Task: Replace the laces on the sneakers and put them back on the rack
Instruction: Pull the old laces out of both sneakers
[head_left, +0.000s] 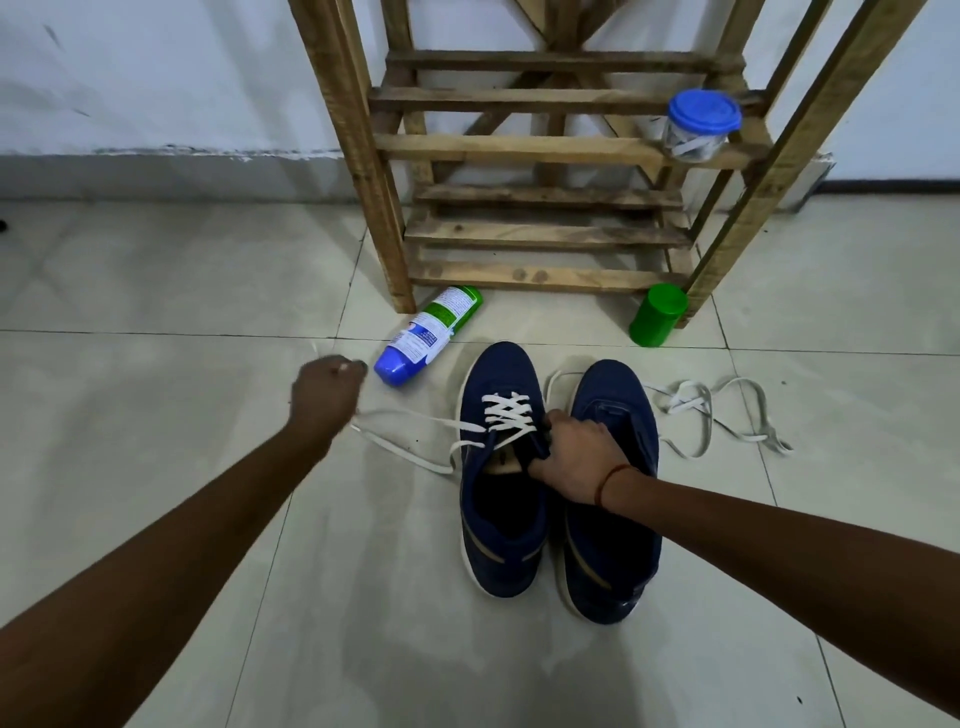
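- Left hand (327, 387): fingers curled into a fist, raised over the floor tiles (156, 322) left of the shoes. A bit of white shows at the fingertips, so it pinches the free end of the white lace (511, 415); motion blur hides the exact grip.
- Right hand (576, 457): fingers curled over the tongue and inner collar of the laced sneaker (498, 519), clamped on it.
- Hands well apart, with slack lace trailing across the floor between them.
- Laced sneaker: lace crosses only the lower eyelets.
- Unlaced sneaker (613, 545): just beside the first, partly under the right wrist.
- Loose lace (717, 415): tangled on the tiles, right of both shoes.
- Wooden rack (545, 150): beyond the toes, near, holding a blue-lidded jar (701, 127).
- Spray can (426, 338) lies by the rack's left leg; green container (657, 314) stands by the right.
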